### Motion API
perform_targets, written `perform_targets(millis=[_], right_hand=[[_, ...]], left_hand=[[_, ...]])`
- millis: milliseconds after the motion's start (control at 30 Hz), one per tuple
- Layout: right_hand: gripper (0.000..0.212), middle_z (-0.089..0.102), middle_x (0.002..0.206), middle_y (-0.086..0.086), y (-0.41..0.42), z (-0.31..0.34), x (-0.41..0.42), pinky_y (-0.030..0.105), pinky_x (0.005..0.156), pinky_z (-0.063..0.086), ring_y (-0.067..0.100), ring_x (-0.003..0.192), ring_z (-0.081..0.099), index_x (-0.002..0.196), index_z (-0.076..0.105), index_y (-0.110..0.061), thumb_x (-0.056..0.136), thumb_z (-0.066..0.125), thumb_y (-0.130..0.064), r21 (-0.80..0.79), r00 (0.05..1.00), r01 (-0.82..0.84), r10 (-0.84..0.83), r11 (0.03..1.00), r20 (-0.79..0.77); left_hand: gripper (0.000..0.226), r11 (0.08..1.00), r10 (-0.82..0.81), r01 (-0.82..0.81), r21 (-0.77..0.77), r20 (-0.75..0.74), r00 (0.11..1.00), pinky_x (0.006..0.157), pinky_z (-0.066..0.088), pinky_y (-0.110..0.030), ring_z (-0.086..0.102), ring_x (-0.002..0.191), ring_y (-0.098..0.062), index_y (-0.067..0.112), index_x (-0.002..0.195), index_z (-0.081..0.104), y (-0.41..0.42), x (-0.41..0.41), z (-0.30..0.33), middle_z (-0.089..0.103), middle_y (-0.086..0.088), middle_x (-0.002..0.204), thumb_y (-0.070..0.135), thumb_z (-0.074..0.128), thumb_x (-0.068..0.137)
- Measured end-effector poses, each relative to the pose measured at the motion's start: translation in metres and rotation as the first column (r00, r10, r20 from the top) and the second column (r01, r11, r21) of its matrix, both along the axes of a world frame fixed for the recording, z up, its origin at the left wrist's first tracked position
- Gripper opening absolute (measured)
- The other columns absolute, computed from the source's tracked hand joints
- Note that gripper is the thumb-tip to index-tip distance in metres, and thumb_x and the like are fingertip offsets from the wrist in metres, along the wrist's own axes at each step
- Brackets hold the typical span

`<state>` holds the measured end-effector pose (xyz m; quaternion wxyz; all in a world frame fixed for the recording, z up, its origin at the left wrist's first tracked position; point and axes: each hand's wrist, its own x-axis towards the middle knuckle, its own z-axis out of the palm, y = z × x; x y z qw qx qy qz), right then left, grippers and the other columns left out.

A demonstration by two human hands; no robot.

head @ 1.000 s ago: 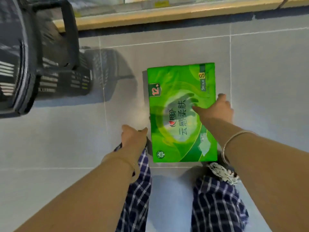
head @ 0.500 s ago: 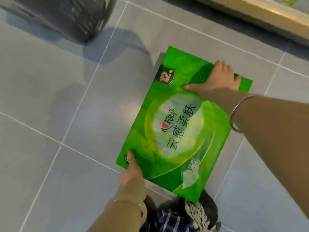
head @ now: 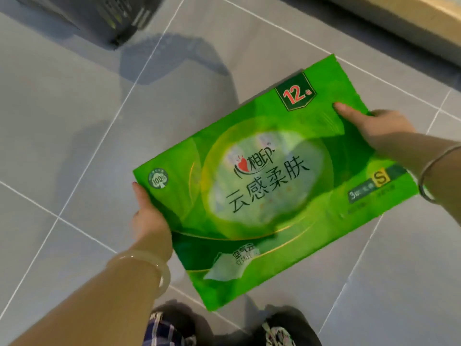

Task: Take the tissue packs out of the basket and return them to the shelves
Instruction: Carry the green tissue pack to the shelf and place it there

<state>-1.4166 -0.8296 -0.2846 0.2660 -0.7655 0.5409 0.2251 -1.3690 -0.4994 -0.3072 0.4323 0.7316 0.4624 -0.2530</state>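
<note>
A large flat green tissue pack [head: 269, 186], marked "12" and "S", is held above the grey floor tiles, face up and tilted. My left hand [head: 149, 221] grips its lower left edge, thumb on top. My right hand [head: 376, 131] grips the upper right edge, thumb pressed on the front. The dark plastic basket [head: 99, 18] stands on the floor at the top left, mostly cut off by the frame; its inside is hidden.
The wooden base of a shelf [head: 409, 23] runs across the top right corner. My two shoes [head: 224, 328] and plaid trouser legs show at the bottom edge. Grey tiled floor [head: 62, 146] lies all around.
The pack lay flat on the floor with my hands at its sides; now both hands hold it lifted and turned clockwise. The view has swung right, leaving the basket at the top left.
</note>
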Motion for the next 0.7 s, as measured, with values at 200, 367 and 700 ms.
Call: perform_targets(millis=[200, 367, 700], right_hand=[[0.103, 0.047, 0.138, 0.023, 0.002, -0.016, -0.002, 0.042, 0.104, 0.038, 0.038, 0.123, 0.05, 0.129, 0.05, -0.002, 0.066, 0.043, -0.084, 0.027, 0.969, 0.228, -0.23, 0.973, 0.095], [0.103, 0.047, 0.138, 0.025, -0.001, -0.02, -0.005, 0.044, 0.104, 0.036, 0.04, 0.124, 0.048, 0.131, 0.047, 0.002, 0.072, 0.038, -0.082, -0.026, 0.969, 0.214, -0.209, 0.976, 0.128], [0.104, 0.046, 0.139, 0.024, 0.036, 0.016, -0.053, 0.046, 0.109, 0.034, 0.039, 0.125, 0.048, 0.139, 0.045, -0.016, 0.064, 0.035, -0.088, 0.222, 0.926, 0.3, -0.339, 0.928, 0.167]], left_hand=[[0.076, 0.937, 0.082, -0.103, -0.335, -0.075, 0.994, 0.096, 0.045, -0.039, 0.064, 0.086, -0.021, 0.03, 0.102, 0.066, 0.008, -0.001, -0.014, 0.069, -0.002, 0.097, 0.079, 0.013, 0.08], [0.078, 0.877, 0.022, -0.05, -0.479, -0.064, 0.998, 0.1, 0.044, -0.046, 0.064, 0.104, -0.026, 0.029, 0.101, 0.07, 0.01, 0.0, -0.015, 0.071, -0.004, 0.108, 0.082, 0.017, 0.076], [0.078, 0.877, -0.203, 0.203, -0.435, 0.048, 0.978, 0.075, 0.054, -0.036, 0.071, 0.087, -0.022, 0.034, 0.104, 0.069, 0.019, 0.034, 0.045, 0.077, 0.002, 0.092, 0.084, 0.018, 0.074]])
